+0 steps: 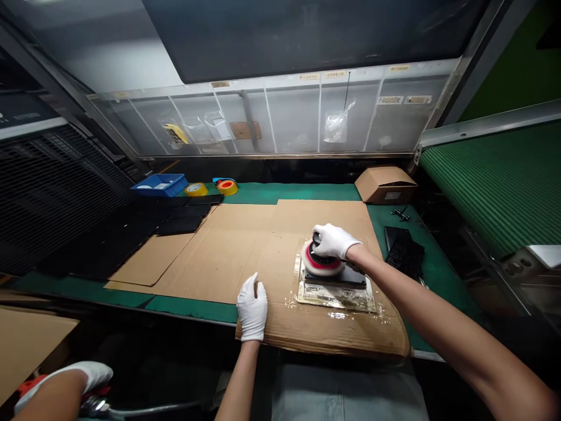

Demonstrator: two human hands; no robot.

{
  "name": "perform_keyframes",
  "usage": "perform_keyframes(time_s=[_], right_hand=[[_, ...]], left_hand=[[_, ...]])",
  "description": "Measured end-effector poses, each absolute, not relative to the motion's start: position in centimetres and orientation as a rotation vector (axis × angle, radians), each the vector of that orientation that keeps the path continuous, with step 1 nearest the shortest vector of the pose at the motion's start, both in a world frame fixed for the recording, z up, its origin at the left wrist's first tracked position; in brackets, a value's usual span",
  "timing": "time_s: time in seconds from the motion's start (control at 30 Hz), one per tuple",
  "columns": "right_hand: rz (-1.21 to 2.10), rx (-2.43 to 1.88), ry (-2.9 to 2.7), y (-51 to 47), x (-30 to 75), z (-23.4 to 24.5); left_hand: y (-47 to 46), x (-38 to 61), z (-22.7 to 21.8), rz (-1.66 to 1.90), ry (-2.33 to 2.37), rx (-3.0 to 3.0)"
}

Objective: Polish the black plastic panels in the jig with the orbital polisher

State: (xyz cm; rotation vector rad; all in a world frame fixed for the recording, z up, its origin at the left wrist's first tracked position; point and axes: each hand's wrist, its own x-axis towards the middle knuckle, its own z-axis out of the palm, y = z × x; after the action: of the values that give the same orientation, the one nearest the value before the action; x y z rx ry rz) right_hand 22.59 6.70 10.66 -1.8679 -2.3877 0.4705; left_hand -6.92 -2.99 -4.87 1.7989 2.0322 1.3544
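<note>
My right hand (333,241), in a white glove, is shut over the top of an orbital polisher (322,263) with a white pad and red backing. The polisher's pad sits on a flat black panel (337,276), which lies on a clear plastic sheet (335,302) over a large cardboard sheet (245,251). My left hand (252,307), also white-gloved, rests flat on the cardboard's near edge and holds nothing. The panel's surface beneath the pad is hidden.
A co-worker's gloved hand (65,383) holds a red-and-metal tool at the bottom left. Stacked black panels (131,237) lie left, more (404,251) right, on a green mat (289,192). Behind stand a blue crate (158,185), tape rolls (210,187) and a cardboard box (385,185).
</note>
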Motion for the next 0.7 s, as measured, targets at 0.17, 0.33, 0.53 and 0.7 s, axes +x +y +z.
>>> perform_keyframes(time_s=[0.17,0.33,0.53,0.7], right_hand=[[0.461,-1.802,-2.477,6.4,21.0,11.1],[0.411,-1.827,-2.477,6.2,21.0,11.3],[0.39,-1.827,-2.426,6.3,21.7,11.0],[0.324,-2.074,-2.248,4.0,27.1,10.5]], left_hand=[[-3.0,-6.9,-4.9,1.342,2.03,1.798],[-2.9,-6.8,-4.9,1.339,2.043,1.794],[-3.1,-6.8,-4.8,1.351,2.031,1.779],[-3.1,-6.8,-4.8,1.372,2.022,1.726]])
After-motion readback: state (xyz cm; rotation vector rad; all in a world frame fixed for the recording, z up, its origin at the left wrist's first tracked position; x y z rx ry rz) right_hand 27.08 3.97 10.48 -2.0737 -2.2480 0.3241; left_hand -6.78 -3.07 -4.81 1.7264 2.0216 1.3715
